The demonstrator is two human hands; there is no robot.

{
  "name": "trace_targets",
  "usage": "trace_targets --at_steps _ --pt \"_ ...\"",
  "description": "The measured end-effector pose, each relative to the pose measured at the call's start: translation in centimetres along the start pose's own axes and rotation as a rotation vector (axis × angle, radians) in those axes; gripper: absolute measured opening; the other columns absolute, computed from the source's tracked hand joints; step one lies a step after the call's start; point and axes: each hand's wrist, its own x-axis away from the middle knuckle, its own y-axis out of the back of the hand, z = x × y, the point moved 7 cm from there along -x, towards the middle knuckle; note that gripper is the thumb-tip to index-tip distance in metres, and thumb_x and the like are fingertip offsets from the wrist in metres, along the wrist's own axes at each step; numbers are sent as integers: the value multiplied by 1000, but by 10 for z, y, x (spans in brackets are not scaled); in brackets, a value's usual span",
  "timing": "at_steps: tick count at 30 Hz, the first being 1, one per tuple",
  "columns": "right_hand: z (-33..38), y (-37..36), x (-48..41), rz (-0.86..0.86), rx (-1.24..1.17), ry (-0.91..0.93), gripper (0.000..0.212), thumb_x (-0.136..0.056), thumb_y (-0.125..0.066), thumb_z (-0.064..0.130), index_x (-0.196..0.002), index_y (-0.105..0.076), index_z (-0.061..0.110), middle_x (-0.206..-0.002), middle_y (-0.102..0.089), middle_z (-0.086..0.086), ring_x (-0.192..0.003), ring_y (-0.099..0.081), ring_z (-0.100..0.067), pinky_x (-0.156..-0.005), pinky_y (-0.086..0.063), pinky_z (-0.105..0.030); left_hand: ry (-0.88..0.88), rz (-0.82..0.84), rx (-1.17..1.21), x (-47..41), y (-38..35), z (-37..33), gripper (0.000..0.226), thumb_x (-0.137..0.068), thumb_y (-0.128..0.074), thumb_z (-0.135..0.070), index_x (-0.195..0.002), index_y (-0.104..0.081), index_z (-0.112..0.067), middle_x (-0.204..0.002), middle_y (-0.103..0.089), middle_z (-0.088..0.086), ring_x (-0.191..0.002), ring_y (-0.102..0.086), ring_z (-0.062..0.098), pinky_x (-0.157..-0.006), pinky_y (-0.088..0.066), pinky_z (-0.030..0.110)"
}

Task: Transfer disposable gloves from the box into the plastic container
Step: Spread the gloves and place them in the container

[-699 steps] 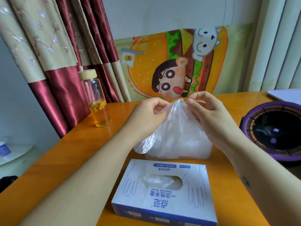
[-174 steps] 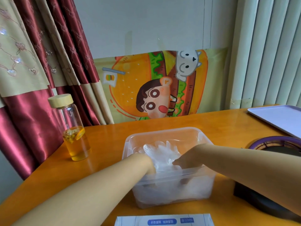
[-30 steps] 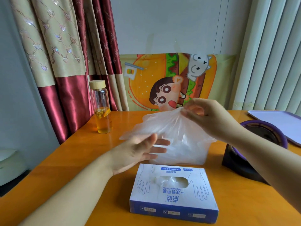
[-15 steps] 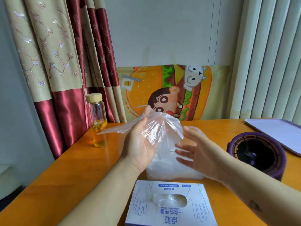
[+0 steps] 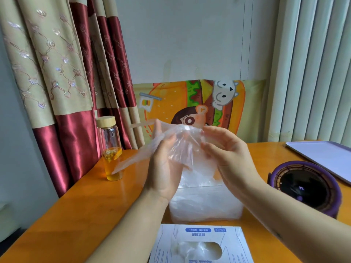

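Half a second on, my right hand [image 5: 228, 156] has come up from beside the glove [image 5: 182, 145] and closed in on it, so both hands now meet on the film. The left hand [image 5: 163, 168] grips its middle, fingers curled up into it. The right hand's fingers curl over its right edge, pinching it as far as I can tell. The glove is held in the air, bunched between them. Its long axis runs down and left, and a loose tail trails towards the bottle [image 5: 110, 149]. The plastic container [image 5: 207, 204], already piled with gloves, sits on the worktop [image 5: 76, 215] straight below the hands, with the box [image 5: 199, 245] just nearer me. I judge the drop is straight down, but that tail hangs outside the container's left wall and wants gathering first.
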Motion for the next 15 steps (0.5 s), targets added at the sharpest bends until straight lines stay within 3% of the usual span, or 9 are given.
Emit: trace_targets --at_steps 3,4,6,9,12,15 --pt "-1 -1 -11 198 129 -51 54 -83 -66 0 -127 -58 29 -111 -67 10 -90 -64 -10 -89 -51 -31 29 20 221 -7 9 -14 37 -87 -53 -36 -117 -66 -17 -106 -70 13 -97 -68 27 -80 -56 41" --pt "-3 0 -15 245 166 -69 58 -82 -66 -1 -130 -55 30 -120 -63 12 -95 -64 -8 -92 -50 -30 33 18 322 -10 15 -17 35 -86 -54 -35 -115 -65 -18 -111 -68 15 -101 -68 30 -83 -55 45" --pt "-4 2 -20 309 234 -80 62 -81 -66 -4 -133 -52 29 -128 -57 16 -104 -63 -8 -92 -51 -27 69 -22 468 -15 30 -20 52 -82 -58 -32 -131 -50 -18 -129 -58 21 -113 -61 39 -91 -49 57" --pt "-11 9 -29 379 307 -108 67 -81 -64 -8 -136 -48 28 -131 -55 11 -115 -55 -15 -91 -51 -26 110 -93 425 -24 52 -17 51 -87 -52 -18 -138 -46 -19 -129 -58 17 -110 -64 34 -78 -58 46" --pt "-25 22 -39 471 530 -158 72 -81 -66 -4 -140 -44 31 -126 -60 -4 -97 -65 -19 -90 -50 -30 180 -221 228 -28 86 -2 49 -94 -40 5 -137 -50 -18 -116 -68 12 -93 -71 22 -63 -59 30" --pt "-48 36 -45 562 801 -239 76 -82 -66 1 -144 -35 32 -86 -68 -2 -67 -60 -8 -72 -49 -23 201 -439 6 -29 127 11 54 -94 -33 14 -140 -45 -11 -128 -59 13 -102 -66 22 -74 -54 29"
